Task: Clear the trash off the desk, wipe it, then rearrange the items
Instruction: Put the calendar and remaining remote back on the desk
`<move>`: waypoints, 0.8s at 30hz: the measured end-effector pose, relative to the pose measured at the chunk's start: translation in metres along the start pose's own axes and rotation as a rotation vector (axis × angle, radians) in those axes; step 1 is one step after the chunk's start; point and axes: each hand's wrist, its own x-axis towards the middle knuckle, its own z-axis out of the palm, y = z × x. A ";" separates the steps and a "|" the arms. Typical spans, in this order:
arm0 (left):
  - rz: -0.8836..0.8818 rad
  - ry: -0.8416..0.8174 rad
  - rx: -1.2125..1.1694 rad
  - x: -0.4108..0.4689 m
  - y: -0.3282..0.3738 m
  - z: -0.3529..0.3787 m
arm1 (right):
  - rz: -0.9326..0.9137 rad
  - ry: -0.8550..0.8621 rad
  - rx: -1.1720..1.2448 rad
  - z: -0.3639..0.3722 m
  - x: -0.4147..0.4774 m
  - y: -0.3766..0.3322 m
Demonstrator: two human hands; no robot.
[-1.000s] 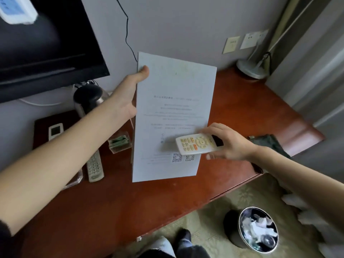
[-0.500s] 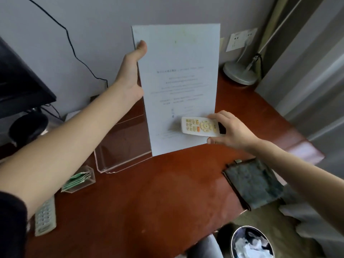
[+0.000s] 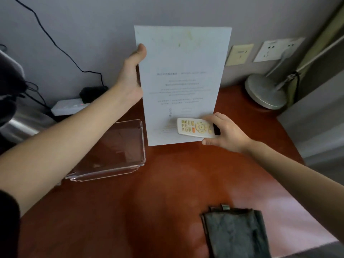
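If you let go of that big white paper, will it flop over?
Probably not flop. The printed sheet stands straight though the left hand grips only one edge, so it looks stiff, like card. It would likely tip over, since only its thin bottom edge meets the desk.

The table (image 3: 167, 192) was noted as reddish wood with a glossy, reflective finish. The sheet (image 3: 183, 75) was matt white paper. The stand (image 3: 111, 151) was clear glossy plastic, the cloth (image 3: 235, 233) rough grey fabric, and the lamp base (image 3: 264, 92) brushed metal.
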 end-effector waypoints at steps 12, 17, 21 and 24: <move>-0.046 -0.151 0.156 0.055 -0.030 -0.001 | -0.121 0.164 -0.063 -0.022 -0.029 0.027; 0.009 -0.123 0.403 0.055 -0.024 -0.011 | -0.002 -0.122 -0.016 0.003 -0.048 0.037; -0.011 -0.011 0.347 0.044 -0.038 -0.014 | -0.007 -0.352 -0.157 0.069 -0.051 0.031; 0.017 0.084 0.240 0.030 -0.052 -0.017 | -0.025 -0.415 -0.241 0.105 -0.048 0.029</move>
